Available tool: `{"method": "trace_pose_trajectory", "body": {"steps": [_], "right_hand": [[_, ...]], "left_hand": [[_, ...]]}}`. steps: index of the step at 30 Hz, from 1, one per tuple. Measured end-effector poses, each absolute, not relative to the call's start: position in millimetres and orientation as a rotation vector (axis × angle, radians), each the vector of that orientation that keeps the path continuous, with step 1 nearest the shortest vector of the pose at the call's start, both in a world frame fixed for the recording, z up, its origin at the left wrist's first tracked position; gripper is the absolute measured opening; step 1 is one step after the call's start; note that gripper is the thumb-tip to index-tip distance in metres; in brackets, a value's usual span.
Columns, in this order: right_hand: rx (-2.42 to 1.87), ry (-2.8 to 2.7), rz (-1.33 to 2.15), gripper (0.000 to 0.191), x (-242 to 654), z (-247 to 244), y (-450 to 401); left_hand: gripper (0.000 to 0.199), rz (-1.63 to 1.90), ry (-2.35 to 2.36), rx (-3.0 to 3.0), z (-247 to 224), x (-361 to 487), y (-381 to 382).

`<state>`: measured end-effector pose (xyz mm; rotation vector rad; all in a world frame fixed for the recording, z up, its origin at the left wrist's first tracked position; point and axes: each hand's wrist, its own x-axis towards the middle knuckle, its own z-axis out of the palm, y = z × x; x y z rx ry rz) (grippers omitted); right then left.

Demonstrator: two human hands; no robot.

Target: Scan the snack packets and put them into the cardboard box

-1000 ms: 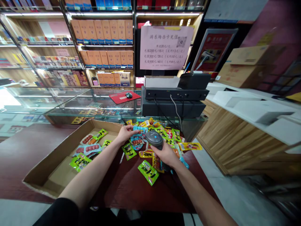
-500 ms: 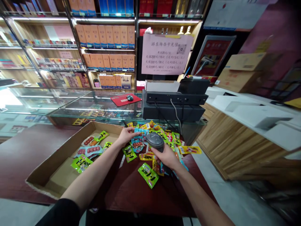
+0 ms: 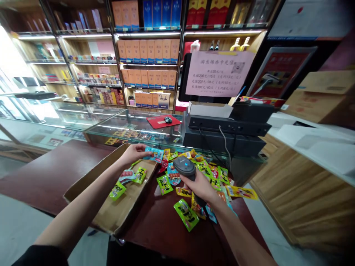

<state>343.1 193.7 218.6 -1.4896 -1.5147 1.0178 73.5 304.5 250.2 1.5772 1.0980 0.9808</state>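
My left hand [image 3: 135, 153] pinches a blue snack packet [image 3: 154, 154] by its left end, above the far right side of a shallow cardboard box [image 3: 122, 210]. Inside the box lie several green and blue packets, among them a green packet [image 3: 117, 190]; my forearm covers part of them. In my right hand [image 3: 202, 187] is a dark barcode scanner [image 3: 184, 165], with a small blue light lit on its top. Beneath and around the scanner spreads a pile of green, yellow and blue snack packets [image 3: 204, 168]. Nearest me, one green packet [image 3: 186, 214] lies apart on the dark red table.
Behind the pile stands a glass display counter [image 3: 133, 123] with a red mouse pad [image 3: 159, 122] and mouse. A dark cash register [image 3: 224, 127] and a monitor bearing a pink paper sign [image 3: 219, 75] are at its right. A wood-sided counter [image 3: 296, 199] borders the right.
My left hand has lifted the blue packet from the pile and carried it left over the box. The scanner's blue light now shows. The view has shifted left.
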Motion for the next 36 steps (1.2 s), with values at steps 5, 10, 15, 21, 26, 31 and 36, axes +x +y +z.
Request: {"method": "trace_pose_trajectory", "body": {"steps": [5,10,15,21,26,31,36], "right_hand": [[-1.434,-1.571,1.074,0.023,326,215,211],[-1.417,-1.643,1.083,0.025,326,218,218],[-1.386,-1.734,1.136,0.03,362,226,215],[-1.397,-1.741,1.109,0.038,415,227,219],[-1.355,-1.716,1.154,0.039,442,236,219],[-1.344,-1.685,1.219,0.037,459,238,219],[-1.369,-1.749,1.191,0.037,465,234,221]], "left_hand": [[0.043,1.049,1.244,1.47,249,26,290],[0.041,1.045,1.189,1.461,247,44,293],[0.04,0.928,1.036,1.555,229,117,304],[0.031,0.875,1.186,1.929,196,202,334],[0.034,0.638,1.334,2.391,185,238,354],[0.038,0.427,1.353,2.688,177,249,362],[0.041,0.436,1.287,2.881,171,253,354]]}}
